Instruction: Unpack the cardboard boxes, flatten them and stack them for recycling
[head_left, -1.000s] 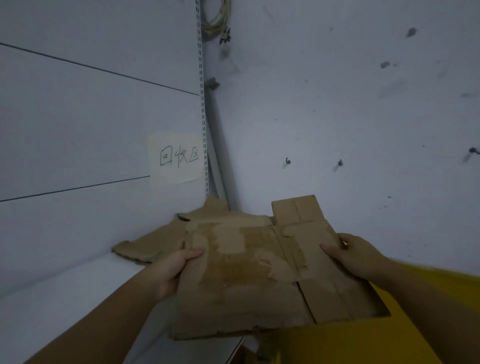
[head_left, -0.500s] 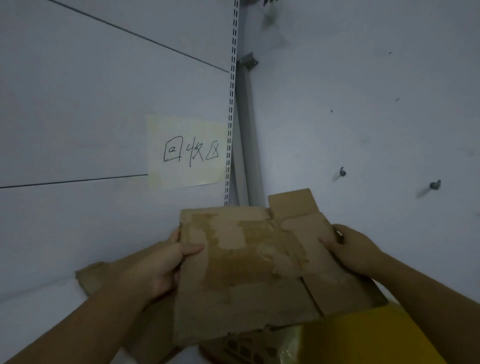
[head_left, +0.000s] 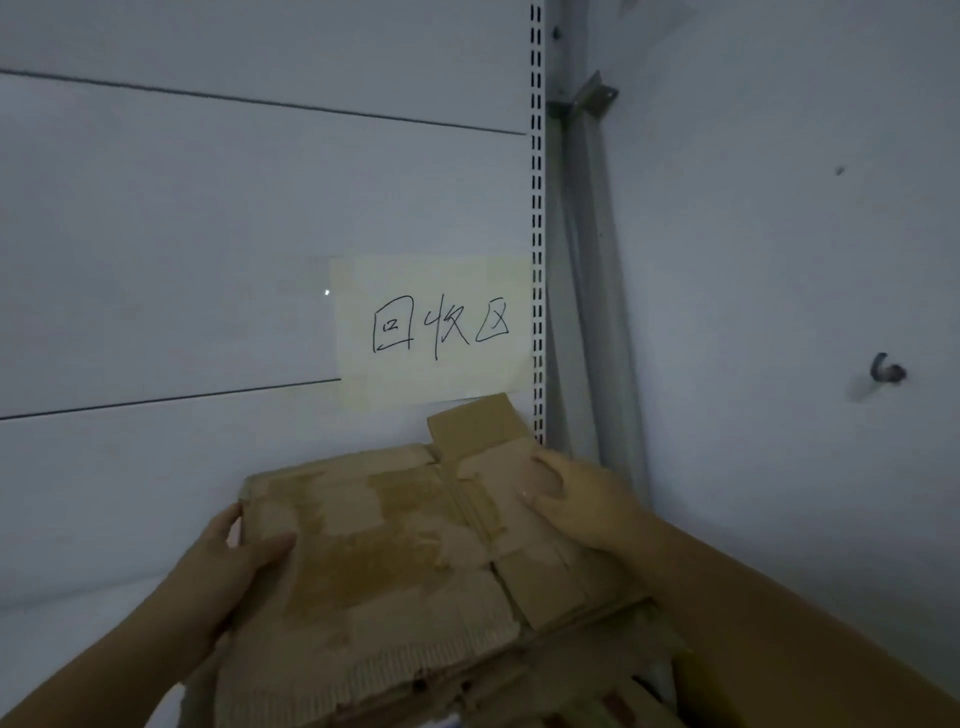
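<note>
A flattened brown box (head_left: 415, 561), its face torn and peeled, is lying low in the corner below a handwritten note (head_left: 434, 330) at 12 o'clock. The left hand (head_left: 228, 566) is gripping its 9 o'clock edge, thumb on top; the right hand (head_left: 582, 501) is clasping its 2 o'clock edge. One box, two hands, more cardboard (head_left: 571, 680) showing underneath

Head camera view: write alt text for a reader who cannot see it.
Two bare hands hold a flattened cardboard box by its sides, the left hand at the left edge and the right hand on the right panel. Behind it, a handwritten paper sign is stuck to a pale wall panel beside a slotted metal upright.
</note>
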